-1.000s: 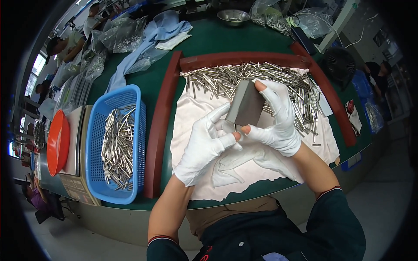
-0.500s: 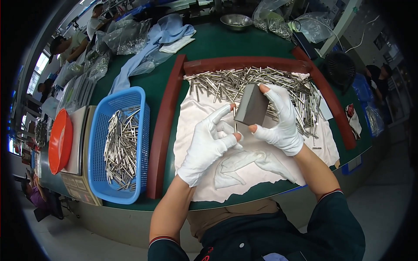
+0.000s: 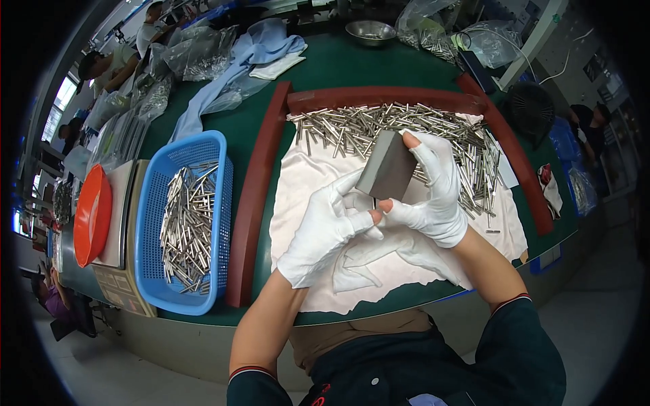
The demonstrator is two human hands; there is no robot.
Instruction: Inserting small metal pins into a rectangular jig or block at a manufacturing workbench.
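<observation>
My right hand (image 3: 439, 193), in a white glove with bare fingertips, grips a dark grey rectangular block (image 3: 393, 169) between thumb and fingers. The block is tilted above the pale cloth (image 3: 298, 176). Against its lower left side, my gloved left hand (image 3: 328, 227) is closed on a thin metal pin (image 3: 374, 202); just a short end shows, and the rest is hidden by the block and fingers. Both thumbs nearly meet under the block. Loose metal pins (image 3: 338, 132) are heaped on the cloth beyond my hands. A crumpled white cloth (image 3: 399, 250) lies beneath them.
Dark red bars (image 3: 256, 203) frame the cloth on the left, back and right. A blue basket (image 3: 143, 230) of pins stands left, beside an orange-red bowl (image 3: 93, 216). Plastic bags, a light blue cloth (image 3: 230, 74) and a metal bowl (image 3: 370, 32) lie farther back. Other people sit beyond.
My left hand has moved slightly right and in against the block, so the pin that stood in plain sight beside it is now mostly hidden. The block stays in my right hand.
</observation>
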